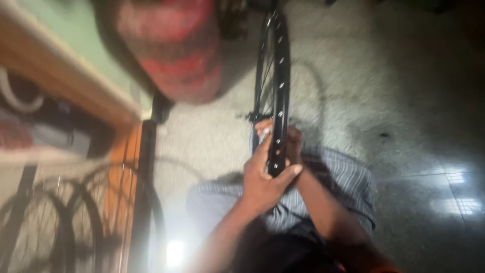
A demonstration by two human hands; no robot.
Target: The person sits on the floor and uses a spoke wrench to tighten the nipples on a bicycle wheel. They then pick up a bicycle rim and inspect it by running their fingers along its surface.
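Note:
A black bicycle wheel rim [279, 65] with spokes stands upright on edge, running from the top of the view down to my hands. My left hand [262, 184] wraps the rim's lower end from the left, thumb across the rim. Behind the rim, on its right side, my right hand [294, 144] presses against it, its fingers partly hidden. Both forearms rise from the bottom of the view. My knees in grey striped trousers [343, 177] sit under the hands.
A blurred red and black object [174, 50] hangs close at the top left. Several black bicycle wheels [76, 222] lean at the lower left beside an orange wooden frame [121, 167]. Shiny grey stone floor [404, 101] spreads to the right.

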